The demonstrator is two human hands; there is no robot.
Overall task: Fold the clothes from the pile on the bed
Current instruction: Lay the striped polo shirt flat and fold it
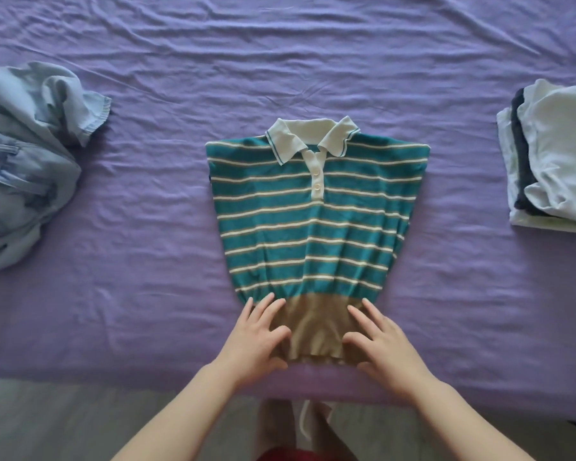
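A teal polo shirt (310, 221) with white stripes, a white collar and a tan hem band lies face up in the middle of the bed, its sides folded under. My left hand (258, 334) rests on the left part of the tan band, fingers spread and fairly straight. My right hand (379, 341) rests on the right part of the band in the same way. Both hands are near the bed's front edge. An unfolded pile of light blue clothes (20, 168) sits at the left. A stack of folded clothes (552, 161) lies at the right.
The purple bed sheet (280, 61) is wrinkled and spreads across the whole view. The bed's front edge runs just below my hands, with grey floor (80, 420) beneath it. A white cord (303, 417) hangs in front of my body.
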